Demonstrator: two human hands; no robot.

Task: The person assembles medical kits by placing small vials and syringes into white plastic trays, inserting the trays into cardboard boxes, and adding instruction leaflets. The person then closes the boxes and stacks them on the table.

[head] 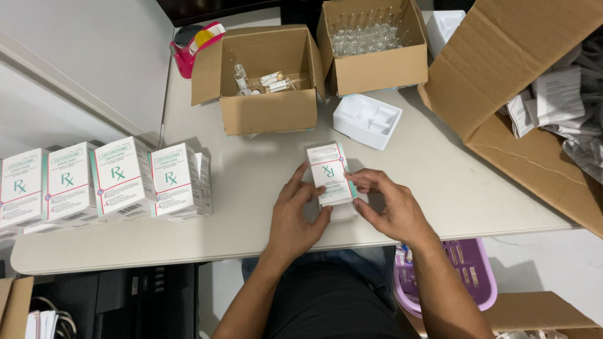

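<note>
Nearest the camera are the person's two bare forearms, rising from a dark-clothed lap to the near edge of the pale grey bench (251, 188). The left hand (295, 216) and the right hand (389, 207) meet on one small white cardboard medicine carton with teal edging (330, 174), which stands tilted on the bench between them. The left hand is partly curled, its fingers (300, 182) laid along the carton's left side and its thumb pressed at the lower edge; the right hand is also half closed, pinching the carton's right edge between thumb and forefinger, the other fingers folded loosely. Far to the left of the left hand stands a row of matching white cartons (94, 182): four fronts show clearly, with more behind them that cannot be counted. Beyond the hands sit two open brown cardboard boxes: the one past the left hand (264, 110) holds a few small glass vials, the one past the right hand (377, 66) is packed with clear glass ampoules. Just beyond the carton lies one white moulded plastic tray (367, 119). To the right of the right hand, one large brown cardboard box (502, 81) lies on its side, holding folded paper leaflets. A pink tape dispenser (191, 47) sits at the far left corner, and one purple plastic basket (468, 270) rests below the bench beside the right forearm.
</note>
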